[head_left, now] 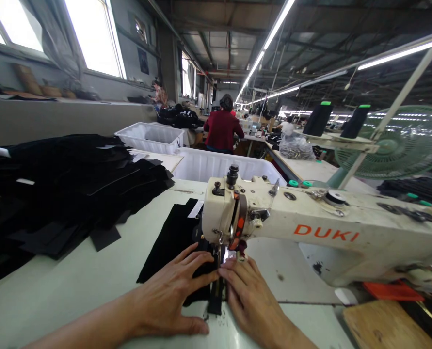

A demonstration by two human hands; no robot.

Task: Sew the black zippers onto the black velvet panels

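A cream sewing machine [310, 232] lettered DUKI stands on the pale table [73, 286]. A black fabric piece [172, 242] lies under its needle end. My left hand [175, 291] rests flat on the fabric, fingers stretched toward the needle. My right hand [248, 295] lies flat just right of the needle, fingertips touching a narrow black strip [216, 295] that runs toward me. Both hands press the cloth down and grip nothing.
A big heap of black cut pieces [66, 189] covers the table's left side. Two white bins [153, 138] stand behind the machine. A green fan [401, 145] and thread cones [317, 118] are at the right. A person in a red top [223, 128] sits ahead.
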